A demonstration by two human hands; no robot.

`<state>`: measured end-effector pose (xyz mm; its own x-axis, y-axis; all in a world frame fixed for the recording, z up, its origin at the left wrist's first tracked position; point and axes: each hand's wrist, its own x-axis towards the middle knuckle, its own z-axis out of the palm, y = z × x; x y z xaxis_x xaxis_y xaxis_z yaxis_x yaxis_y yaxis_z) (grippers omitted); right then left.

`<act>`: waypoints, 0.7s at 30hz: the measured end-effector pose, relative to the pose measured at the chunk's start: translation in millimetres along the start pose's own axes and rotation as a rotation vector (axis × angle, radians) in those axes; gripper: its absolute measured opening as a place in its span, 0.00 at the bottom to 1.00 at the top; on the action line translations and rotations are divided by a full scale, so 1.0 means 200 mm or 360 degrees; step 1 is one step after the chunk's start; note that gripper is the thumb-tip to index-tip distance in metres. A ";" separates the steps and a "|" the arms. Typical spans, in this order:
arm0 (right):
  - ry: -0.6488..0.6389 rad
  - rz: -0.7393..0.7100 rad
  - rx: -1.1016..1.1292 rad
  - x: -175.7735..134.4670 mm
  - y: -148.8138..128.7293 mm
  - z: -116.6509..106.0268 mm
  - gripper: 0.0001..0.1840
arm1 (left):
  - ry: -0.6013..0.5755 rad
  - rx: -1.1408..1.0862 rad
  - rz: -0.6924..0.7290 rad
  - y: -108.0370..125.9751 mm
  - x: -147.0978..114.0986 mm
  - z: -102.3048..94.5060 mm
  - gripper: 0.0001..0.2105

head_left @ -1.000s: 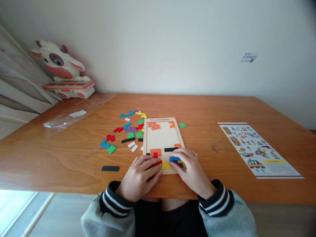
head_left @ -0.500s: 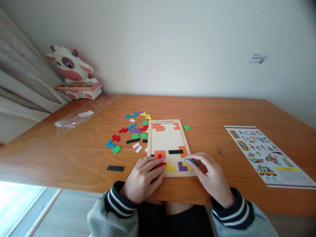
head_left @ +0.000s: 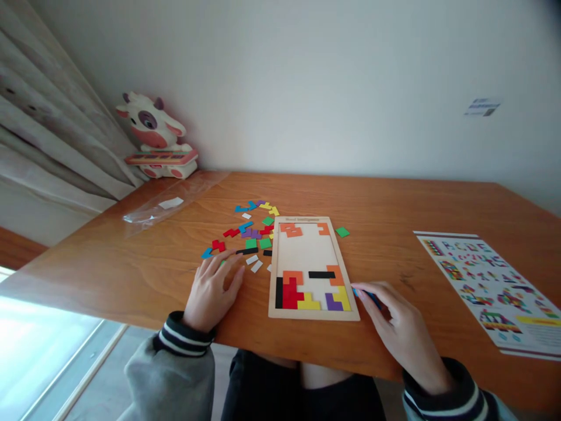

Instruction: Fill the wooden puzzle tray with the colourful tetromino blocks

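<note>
A wooden puzzle tray (head_left: 272,292) lies before me. Along its near end are black, red (head_left: 290,295), yellow and purple pieces, with a gap between the yellow piece (head_left: 309,302) and the purple one (head_left: 333,302). A black bar (head_left: 322,275) and orange pieces (head_left: 293,277) lie farther up. My right hand (head_left: 397,318) pinches a blue puzzle piece (head_left: 367,296) just off the tray's right edge; its outline is mostly hidden by the fingers. Left of the tray, my left hand (head_left: 214,290) rests with fingers apart, its fingertips by a loose black bar (head_left: 248,251).
Loose coloured pieces lie scattered left of the tray, and a green square (head_left: 342,232) lies to its right. A printed pattern sheet (head_left: 488,292) is on the right. Clear plastic wrapping (head_left: 175,202) and a cow-shaped toy keyboard (head_left: 164,158) are at the back left.
My left hand has left the tray and moved left to the loose pieces. The right hand, still pinching the blue piece, has drawn off the tray's right edge. The view has shifted slightly.
</note>
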<state>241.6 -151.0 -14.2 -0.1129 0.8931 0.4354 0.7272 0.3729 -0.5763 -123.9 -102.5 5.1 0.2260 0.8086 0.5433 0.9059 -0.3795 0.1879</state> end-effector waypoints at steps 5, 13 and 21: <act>0.0023 0.0053 -0.0032 0.00 0.00 0.01 0.11 | -0.0252 -0.0016 0.0142 -0.14 0.24 0.07 0.15; 0.0087 0.0124 -0.0056 0.00 -0.02 0.01 0.13 | -0.0345 0.0050 0.0190 -0.29 0.39 0.25 0.16; 0.0125 0.0163 -0.0033 0.01 -0.06 -0.01 0.13 | -0.0303 -0.0133 0.0166 -0.30 0.37 0.24 0.17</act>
<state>233.8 -154.2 -6.1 0.0154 0.9036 0.4281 0.7460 0.2746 -0.6066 -144.1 0.9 -5.7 0.3877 0.8301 0.4007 0.8430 -0.4952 0.2103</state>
